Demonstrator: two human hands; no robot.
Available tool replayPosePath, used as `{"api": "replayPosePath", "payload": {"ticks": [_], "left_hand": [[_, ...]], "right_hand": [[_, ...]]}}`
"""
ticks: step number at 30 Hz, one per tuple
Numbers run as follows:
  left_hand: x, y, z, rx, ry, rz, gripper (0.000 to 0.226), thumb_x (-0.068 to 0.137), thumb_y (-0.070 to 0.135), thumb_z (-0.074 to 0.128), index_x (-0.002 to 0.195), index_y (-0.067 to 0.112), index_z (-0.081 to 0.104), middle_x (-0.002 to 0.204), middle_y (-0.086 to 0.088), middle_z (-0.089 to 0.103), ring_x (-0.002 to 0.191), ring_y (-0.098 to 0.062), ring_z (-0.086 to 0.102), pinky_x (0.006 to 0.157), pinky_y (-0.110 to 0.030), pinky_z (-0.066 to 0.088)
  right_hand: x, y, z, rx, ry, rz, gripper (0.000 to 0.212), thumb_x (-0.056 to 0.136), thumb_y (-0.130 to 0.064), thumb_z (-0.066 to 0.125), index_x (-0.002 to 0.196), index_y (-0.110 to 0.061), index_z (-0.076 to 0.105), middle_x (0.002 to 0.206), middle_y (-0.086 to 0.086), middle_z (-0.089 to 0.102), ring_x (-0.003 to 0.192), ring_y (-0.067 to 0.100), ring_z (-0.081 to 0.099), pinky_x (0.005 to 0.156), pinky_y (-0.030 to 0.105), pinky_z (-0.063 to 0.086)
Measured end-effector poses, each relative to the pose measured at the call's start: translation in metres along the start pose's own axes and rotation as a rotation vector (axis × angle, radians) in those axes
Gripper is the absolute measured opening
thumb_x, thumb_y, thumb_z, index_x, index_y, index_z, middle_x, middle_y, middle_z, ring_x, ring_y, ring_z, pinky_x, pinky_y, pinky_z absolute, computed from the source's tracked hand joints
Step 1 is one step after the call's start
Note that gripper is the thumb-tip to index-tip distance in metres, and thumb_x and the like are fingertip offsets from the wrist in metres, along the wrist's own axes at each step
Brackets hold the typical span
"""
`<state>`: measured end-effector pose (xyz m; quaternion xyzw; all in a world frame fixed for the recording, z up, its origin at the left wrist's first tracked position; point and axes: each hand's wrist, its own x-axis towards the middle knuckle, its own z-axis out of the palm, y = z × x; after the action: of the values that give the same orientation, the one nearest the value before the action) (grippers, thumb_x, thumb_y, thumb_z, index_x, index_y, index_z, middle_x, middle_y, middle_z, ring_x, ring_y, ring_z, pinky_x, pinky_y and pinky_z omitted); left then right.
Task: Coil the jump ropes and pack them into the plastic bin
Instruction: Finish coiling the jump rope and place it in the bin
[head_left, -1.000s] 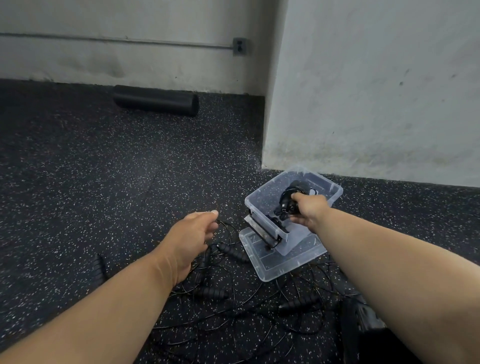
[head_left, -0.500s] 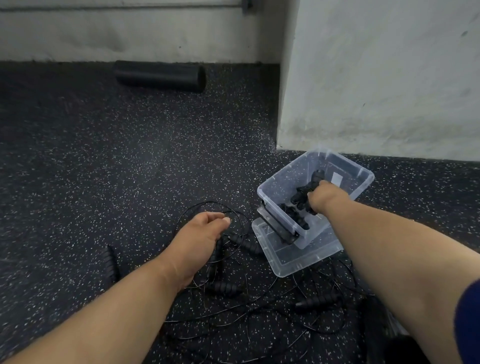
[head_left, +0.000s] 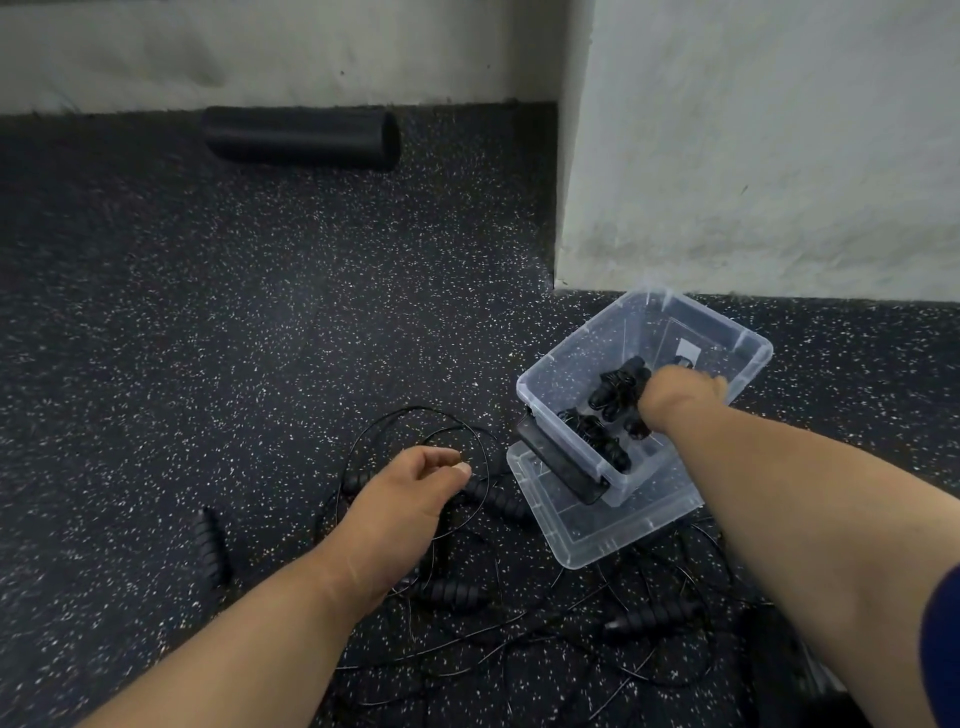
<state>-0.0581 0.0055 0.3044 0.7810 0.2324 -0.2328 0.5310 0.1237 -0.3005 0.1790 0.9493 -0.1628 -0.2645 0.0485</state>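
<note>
Since the earlier picture the view has dipped down, so the wall pipe and its box at the top are gone. The right hand (head_left: 675, 397) has stayed inside the clear plastic bin (head_left: 566, 415), right of the middle of the frame. It is curled around a bundle of black rope handles (head_left: 618, 389), now lower in the bin. Another coiled rope (head_left: 597, 441) lies by the bin's near wall.

The left hand (head_left: 410, 499), below the middle, has its fingers loosely curled with thumb and finger almost touching. I cannot tell if it pinches the thin cord.

A small pale sticker (head_left: 688, 347) sits on the bin's far wall, but no words can be read.

The bin rests tilted on its clear lid (head_left: 597, 545), close to the pale wall corner (head_left: 561, 280). Loose jump ropes (head_left: 452, 592) tangle over the floor at the bottom. A black foam roller (head_left: 301, 136) lies at the upper left by the back wall. The speckled floor (head_left: 208, 312) between is bare.
</note>
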Motion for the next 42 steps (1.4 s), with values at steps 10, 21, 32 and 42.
{"api": "replayPosePath", "payload": {"ticks": [10, 21, 32, 42], "left_hand": [[0.009, -0.002, 0.000, 0.002, -0.004, 0.001, 0.019, 0.100, 0.047, 0.064, 0.118, 0.041, 0.066, 0.120, 0.016, 0.069, 0.114, -0.004, 0.062, 0.105, -0.033, 0.049], [0.010, 0.001, 0.002, 0.004, -0.012, 0.039, 0.020, 0.101, 0.045, 0.062, 0.121, 0.039, 0.065, 0.117, 0.015, 0.069, 0.108, -0.003, 0.063, 0.084, -0.022, 0.046], [0.003, -0.002, -0.002, 0.080, -0.007, 0.034, 0.019, 0.102, 0.041, 0.064, 0.120, 0.038, 0.063, 0.113, 0.010, 0.071, 0.092, -0.015, 0.063, 0.056, -0.011, 0.047], [-0.010, -0.009, -0.011, 0.147, -0.053, 0.029, 0.021, 0.101, 0.040, 0.066, 0.121, 0.036, 0.063, 0.107, 0.010, 0.069, 0.066, -0.005, 0.055, 0.053, -0.018, 0.047]], "right_hand": [[0.004, -0.008, 0.009, -0.244, -0.130, -0.044, 0.042, 0.095, -0.017, 0.053, 0.136, -0.017, 0.062, 0.141, 0.008, 0.064, 0.136, 0.034, 0.052, 0.122, 0.053, 0.025], [0.002, -0.009, 0.014, -0.085, 0.034, -0.155, 0.011, 0.093, -0.019, 0.052, 0.092, -0.018, 0.063, 0.090, 0.004, 0.067, 0.094, 0.030, 0.063, 0.092, 0.042, 0.044], [-0.098, -0.084, 0.060, -0.088, 0.435, -0.954, 0.028, 0.096, -0.044, 0.048, 0.110, -0.022, 0.057, 0.101, 0.003, 0.053, 0.087, 0.021, 0.049, 0.081, 0.040, 0.048], [-0.126, -0.088, 0.165, -0.463, -0.373, -0.913, 0.069, 0.098, -0.023, 0.061, 0.160, -0.023, 0.031, 0.159, 0.016, 0.030, 0.137, 0.041, 0.047, 0.107, 0.051, 0.047]]}}
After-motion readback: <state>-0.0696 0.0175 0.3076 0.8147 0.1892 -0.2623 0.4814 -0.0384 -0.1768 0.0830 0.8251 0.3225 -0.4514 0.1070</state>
